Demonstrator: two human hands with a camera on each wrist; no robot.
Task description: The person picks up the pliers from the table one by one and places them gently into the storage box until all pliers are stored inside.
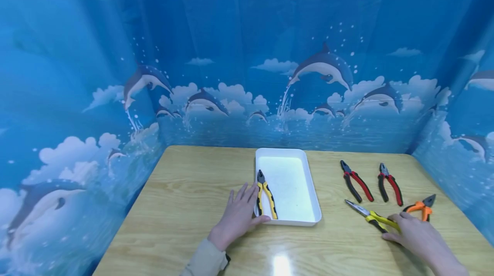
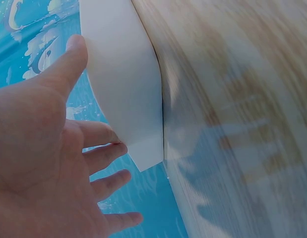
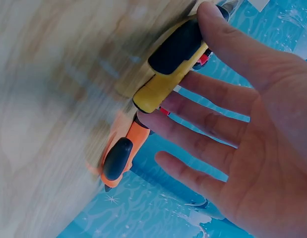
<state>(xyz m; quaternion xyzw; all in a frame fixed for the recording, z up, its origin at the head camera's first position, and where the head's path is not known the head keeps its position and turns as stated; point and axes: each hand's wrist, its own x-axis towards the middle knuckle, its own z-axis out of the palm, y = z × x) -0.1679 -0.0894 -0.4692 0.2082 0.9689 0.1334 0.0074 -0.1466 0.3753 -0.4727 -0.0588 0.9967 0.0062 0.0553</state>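
Observation:
My left hand (image 1: pixel 238 213) is at the left side of a white tray (image 1: pixel 295 190), fingers spread along its wall and thumb at the near left corner. In the left wrist view its fingertips reach the tray's wall (image 2: pixel 126 84). Inside the tray lie yellow-and-black pliers (image 1: pixel 271 201), nose pointing away. At the right, my right hand (image 1: pixel 418 239) holds the handles of long-nosed yellow-and-black pliers (image 1: pixel 372 216) between thumb and fingers. The right wrist view shows the thumb on the black grip (image 3: pixel 178 47) and fingertips behind the yellow handle (image 3: pixel 155 91).
Two red-and-black pliers (image 1: pixel 356 181) (image 1: pixel 390 183) lie beyond the right hand, side by side. Orange-handled pliers (image 1: pixel 423 208) lie just past its fingers. A blue curtain with dolphins (image 1: pixel 247 53) stands around the wooden table (image 1: pixel 185 207) at the back and sides.

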